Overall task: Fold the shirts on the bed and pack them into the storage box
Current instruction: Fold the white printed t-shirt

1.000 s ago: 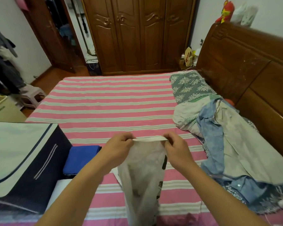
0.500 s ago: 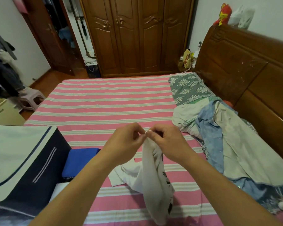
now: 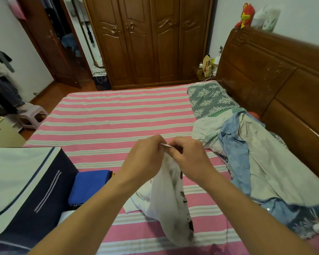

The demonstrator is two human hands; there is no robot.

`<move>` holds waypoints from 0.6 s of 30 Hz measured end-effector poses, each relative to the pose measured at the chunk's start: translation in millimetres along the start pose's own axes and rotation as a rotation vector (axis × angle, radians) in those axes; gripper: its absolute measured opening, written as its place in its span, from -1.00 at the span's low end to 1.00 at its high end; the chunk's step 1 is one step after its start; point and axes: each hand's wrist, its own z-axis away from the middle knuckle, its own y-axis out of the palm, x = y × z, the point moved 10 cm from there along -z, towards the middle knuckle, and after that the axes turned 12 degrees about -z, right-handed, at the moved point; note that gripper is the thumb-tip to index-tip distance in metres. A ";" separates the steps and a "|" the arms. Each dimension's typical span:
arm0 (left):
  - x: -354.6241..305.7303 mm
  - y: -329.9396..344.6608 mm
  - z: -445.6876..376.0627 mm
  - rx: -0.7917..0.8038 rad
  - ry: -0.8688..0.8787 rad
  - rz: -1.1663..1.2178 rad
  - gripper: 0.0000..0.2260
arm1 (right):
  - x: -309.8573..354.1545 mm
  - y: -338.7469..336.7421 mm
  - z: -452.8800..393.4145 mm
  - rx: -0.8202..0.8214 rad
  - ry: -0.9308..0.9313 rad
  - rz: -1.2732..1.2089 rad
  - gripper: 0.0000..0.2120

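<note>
A white shirt (image 3: 170, 201) with black print hangs bunched over the pink striped bed (image 3: 103, 122). My left hand (image 3: 145, 157) and my right hand (image 3: 188, 157) meet above it, both pinching its top edge close together. A dark blue storage box (image 3: 35, 203) with its pale lid flap open stands at the left. A folded blue shirt (image 3: 89, 186) lies next to the box. A pile of unfolded shirts (image 3: 261, 166), blue and beige, is spread along the right side of the bed.
A green patterned pillow (image 3: 210, 100) lies at the head of the bed. The wooden headboard (image 3: 284, 85) runs along the right. A brown wardrobe (image 3: 149, 39) stands beyond the bed, and a plastic stool (image 3: 30, 115) is on the floor at left.
My hands held the shirt's top edge stretched apart, then came together. The shirt went from hanging flat to a bunched fold.
</note>
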 end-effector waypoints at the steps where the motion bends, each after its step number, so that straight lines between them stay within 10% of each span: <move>1: 1.2 -6.8 -3.1 -0.051 -0.015 0.071 -0.77 | -6.0 2.4 3.2 -0.006 -0.020 0.087 -0.87; 18: 228.9 -127.4 -37.8 -0.688 -0.771 1.004 -0.79 | -221.0 -47.9 58.8 -0.197 0.780 0.591 -0.82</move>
